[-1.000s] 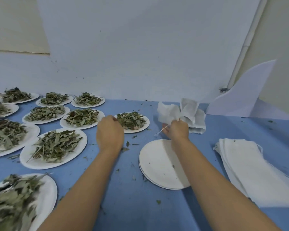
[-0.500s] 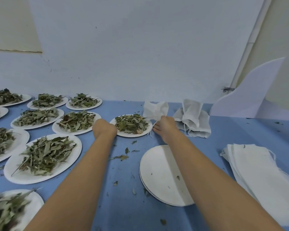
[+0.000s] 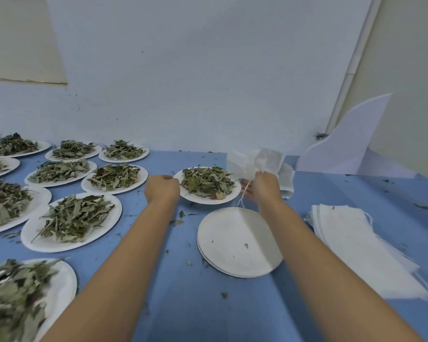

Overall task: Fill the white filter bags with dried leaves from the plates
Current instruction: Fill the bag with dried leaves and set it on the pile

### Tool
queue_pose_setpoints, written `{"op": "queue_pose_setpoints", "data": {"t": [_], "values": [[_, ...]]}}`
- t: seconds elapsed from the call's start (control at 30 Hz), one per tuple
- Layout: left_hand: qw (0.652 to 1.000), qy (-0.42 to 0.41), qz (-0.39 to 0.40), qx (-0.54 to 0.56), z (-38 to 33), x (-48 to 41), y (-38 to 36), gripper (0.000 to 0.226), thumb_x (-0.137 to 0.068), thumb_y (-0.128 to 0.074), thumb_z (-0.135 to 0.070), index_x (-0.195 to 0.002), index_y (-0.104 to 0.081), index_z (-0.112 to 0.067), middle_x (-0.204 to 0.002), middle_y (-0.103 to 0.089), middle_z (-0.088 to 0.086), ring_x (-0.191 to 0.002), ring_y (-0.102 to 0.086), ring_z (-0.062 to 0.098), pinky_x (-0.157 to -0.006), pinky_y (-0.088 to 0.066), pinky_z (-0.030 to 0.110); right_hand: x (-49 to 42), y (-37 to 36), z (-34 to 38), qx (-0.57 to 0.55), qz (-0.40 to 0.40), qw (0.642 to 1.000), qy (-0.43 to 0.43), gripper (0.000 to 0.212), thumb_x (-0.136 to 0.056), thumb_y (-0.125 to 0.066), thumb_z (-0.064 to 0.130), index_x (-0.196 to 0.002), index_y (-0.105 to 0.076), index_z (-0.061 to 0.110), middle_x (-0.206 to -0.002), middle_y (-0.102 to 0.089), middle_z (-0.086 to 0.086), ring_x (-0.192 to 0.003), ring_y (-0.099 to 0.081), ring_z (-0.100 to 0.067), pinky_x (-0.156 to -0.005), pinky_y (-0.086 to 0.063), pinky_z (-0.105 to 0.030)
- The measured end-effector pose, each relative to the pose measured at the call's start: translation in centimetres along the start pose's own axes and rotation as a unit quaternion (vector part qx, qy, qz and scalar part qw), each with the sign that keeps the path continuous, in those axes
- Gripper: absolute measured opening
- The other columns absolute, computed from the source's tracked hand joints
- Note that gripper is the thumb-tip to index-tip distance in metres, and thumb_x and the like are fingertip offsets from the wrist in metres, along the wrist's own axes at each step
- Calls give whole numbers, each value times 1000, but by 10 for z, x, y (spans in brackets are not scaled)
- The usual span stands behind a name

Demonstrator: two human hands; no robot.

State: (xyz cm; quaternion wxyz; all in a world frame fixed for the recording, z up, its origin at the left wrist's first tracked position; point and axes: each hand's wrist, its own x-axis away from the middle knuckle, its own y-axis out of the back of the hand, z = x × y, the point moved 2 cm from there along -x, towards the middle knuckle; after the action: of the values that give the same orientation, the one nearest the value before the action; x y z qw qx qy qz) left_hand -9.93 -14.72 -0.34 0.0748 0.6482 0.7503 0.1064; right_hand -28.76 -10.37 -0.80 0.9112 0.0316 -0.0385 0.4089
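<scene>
Right hand [image 3: 263, 187] grips a white filter bag [image 3: 245, 164] beside the plate of dried leaves [image 3: 203, 200], ready for filling; curled left hand [image 3: 161, 187] at its rim, hold unclear.

Person: 2 bare forearms, L forearm [image 3: 124, 267] & R forearm [image 3: 319, 255], uncovered from wrist to btm frame edge. L hand [image 3: 161, 191] & R hand [image 3: 263, 187] bare too, backs twd camera. Arms look wider nr lens, narrower twd wrists.
</scene>
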Motion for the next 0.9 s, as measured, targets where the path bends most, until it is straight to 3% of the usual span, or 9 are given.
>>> {"op": "queue_pose_setpoints", "data": {"t": [0.03,0.07,0.13,0.23,0.37,0.53,0.67,0.8,0.9], "values": [[1000,-2,14,17,6,-1,-3,28,-85,-47,4,-102,-68,-1,-74,-49,13,-73,-43,29,-61,-45,35,6,7,0,7,-11,1000,4,22,-98,-32,8,-83,-47,5,-116,-59,-29,-111,-56,-42,-99,-43,-53],[999,0,22,45,7,7,-2,27,-86,-49,2,-106,-67,-1,-85,-61,20,-76,-53,38,-63,-45,36,12,15,-1,13,-23,1000,10,24,-97,-33,9,-76,-45,9,-114,-60,-29,-109,-57,-41,-99,-43,-55],[997,2,32,66,14,19,-1,18,-88,-52,-1,-99,-67,-4,-81,-60,13,-66,-49,26,-60,-42,31,25,31,-4,16,-39,999,20,26,-95,-34,9,-73,-45,14,-110,-62,-28,-104,-59,-41,-96,-45,-56],[996,-13,41,76,24,38,-4,16,-88,-57,-4,-74,-64,-9,-69,-57,8,-68,-47,23,-66,-41,31,41,54,-11,39,-46,998,31,23,-95,-36,10,-80,-53,9,-106,-64,-23,-94,-63,-35,-86,-52,-48],[997,-20,54,46,38,61,-12,20,-86,-61,-8,-68,-62,-16,-73,-61,7,-72,-53,22,-69,-43,29,53,77,-21,84,-73,992,52,27,-96,-35,13,-101,-59,2,-113,-62,-22,-105,-58,-38,-96,-45,-52],[997,-51,46,-39,40,74,-12,10,-82,-56,-7,-77,-63,-11,-75,-60,1,-76,-53,21,-59,-40,26,61,86,-33,139,-87,985,53,23,-96,-32,11,-91,-53,6,-102,-63,-15,-102,-59,-37,-92,-46,-49],[987,-84,42,-131,40,80,-11,7,-82,-52,-6,-78,-57,-6,-72,-52,8,-67,-46,23,-62,-45,38,63,86,-43,149,-95,982,59,23,-97,-31,13,-89,-52,6,-100,-58,-11,-92,-54,-29,-78,-40,-36],[982,-102,35,-155,39,81,-10,8,-86,-50,-8,-78,-50,-7,-75,-52,12,-62,-41,20,-60,-38,34,67,85,-47,154,-117,978,74,23,-97,-33,14,-88,-52,6,-95,-53,-11,-88,-47,-27,-75,-32,-33],[982,-93,45,-161,39,80,-9,13,-91,-47,-14,-82,-50,-5,-79,-54,13,-62,-43,19,-59,-41,33,69,83,-45,119,-116,984,67,22,-97,-34,13,-89,-53,6,-95,-54,-10,-88,-47,-26,-75,-32,-32]]}}
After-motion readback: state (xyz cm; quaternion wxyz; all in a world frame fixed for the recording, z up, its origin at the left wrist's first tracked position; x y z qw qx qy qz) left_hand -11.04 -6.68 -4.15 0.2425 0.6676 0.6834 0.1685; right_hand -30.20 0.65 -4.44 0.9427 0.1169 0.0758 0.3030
